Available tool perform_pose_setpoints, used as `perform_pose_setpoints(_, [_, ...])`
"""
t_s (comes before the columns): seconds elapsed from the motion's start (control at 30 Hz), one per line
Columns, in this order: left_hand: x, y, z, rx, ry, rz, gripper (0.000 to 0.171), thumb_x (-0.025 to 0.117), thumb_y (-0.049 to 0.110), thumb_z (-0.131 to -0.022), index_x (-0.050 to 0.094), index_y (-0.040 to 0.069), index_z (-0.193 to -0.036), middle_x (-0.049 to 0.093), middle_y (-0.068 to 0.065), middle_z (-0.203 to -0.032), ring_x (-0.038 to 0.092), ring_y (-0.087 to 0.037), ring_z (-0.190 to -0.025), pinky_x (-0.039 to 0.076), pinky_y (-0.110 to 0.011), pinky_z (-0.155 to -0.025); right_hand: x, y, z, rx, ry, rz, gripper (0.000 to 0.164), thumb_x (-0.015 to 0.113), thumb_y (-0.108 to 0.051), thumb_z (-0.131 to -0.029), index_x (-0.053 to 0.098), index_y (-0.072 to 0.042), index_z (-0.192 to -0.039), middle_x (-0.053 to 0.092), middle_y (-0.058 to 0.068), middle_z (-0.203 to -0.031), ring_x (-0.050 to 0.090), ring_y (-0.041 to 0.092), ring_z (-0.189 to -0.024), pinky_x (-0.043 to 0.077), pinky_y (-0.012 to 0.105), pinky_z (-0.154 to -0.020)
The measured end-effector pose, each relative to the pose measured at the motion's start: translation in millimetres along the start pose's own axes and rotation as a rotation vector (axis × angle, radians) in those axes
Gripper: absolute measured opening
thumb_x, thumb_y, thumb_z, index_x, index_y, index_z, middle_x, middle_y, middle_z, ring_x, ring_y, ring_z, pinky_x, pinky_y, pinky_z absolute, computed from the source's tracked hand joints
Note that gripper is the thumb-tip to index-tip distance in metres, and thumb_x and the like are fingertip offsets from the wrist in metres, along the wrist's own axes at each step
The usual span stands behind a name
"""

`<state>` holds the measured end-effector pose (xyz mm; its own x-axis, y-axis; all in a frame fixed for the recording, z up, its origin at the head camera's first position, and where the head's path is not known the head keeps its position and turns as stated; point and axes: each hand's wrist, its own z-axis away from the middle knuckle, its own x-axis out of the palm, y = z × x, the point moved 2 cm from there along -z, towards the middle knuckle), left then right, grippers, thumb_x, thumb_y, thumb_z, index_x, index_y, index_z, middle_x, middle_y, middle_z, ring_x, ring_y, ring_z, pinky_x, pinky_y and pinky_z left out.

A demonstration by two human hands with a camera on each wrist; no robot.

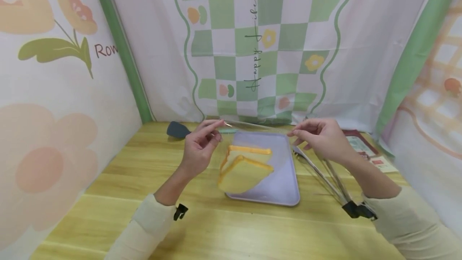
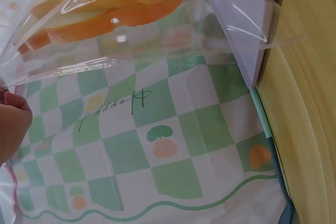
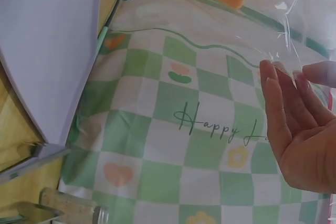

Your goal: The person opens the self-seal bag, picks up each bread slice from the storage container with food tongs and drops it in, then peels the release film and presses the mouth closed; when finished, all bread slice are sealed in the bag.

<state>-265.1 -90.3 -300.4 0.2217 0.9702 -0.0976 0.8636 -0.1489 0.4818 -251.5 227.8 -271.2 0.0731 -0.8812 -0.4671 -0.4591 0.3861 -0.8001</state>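
A clear plastic bag (image 2: 100,66) is stretched between both hands by its upper edge. Inside it hang several toast slices (image 1: 245,173) with orange crusts, seen over the left part of a lavender tray (image 1: 283,183). My left hand (image 1: 197,147) pinches one end of the bag's edge between thumb and fingers. At the other end, my right hand (image 1: 323,137) pinches the film; in the right wrist view its thumb and fingertips meet at the bag's rim. Only part of my left hand (image 2: 11,127) shows in the left wrist view.
A dark spatula (image 1: 177,130) with a light green handle lies behind the tray on the wooden table (image 1: 202,220). Metal tongs (image 1: 325,177) lie to the tray's right. Printed cards (image 1: 361,145) are at the back right. Patterned fabric (image 1: 268,47) closes off the back and sides.
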Motion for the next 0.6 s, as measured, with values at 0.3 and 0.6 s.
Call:
perform_pose_setpoints(0.3, [-0.5, -0.2, 0.1, -0.016, -0.001, -0.003, 0.029, 0.063, -0.006, -0.092, 0.061, -0.016, -0.120, 0.065, -0.008, -0.115, 0.058, -0.012, -0.079, 0.043, -0.019, -0.057, -8.4, -5.1, -2.5, 0.164, -0.073, -0.094, 0.025, 0.057, -0.009, -0.100, 0.067, 0.012, -0.105, 0.076, -0.004, -0.094, 0.073, 0.017, -0.079, 0.060, 0.034, -0.067])
perform_pose_setpoints(0.6, [-3.7, 2.8, -0.4, -0.042, 0.000, -0.053, 0.032, 0.067, -0.009, -0.088, 0.062, -0.015, -0.119, 0.061, -0.027, -0.110, 0.053, -0.011, -0.071, 0.034, -0.022, -0.051, -15.8, -14.2, -2.5, 0.104, -0.083, -0.065, 0.021, 0.061, -0.012, -0.099, 0.070, 0.007, -0.103, 0.076, -0.004, -0.097, 0.071, 0.013, -0.083, 0.060, 0.031, -0.066])
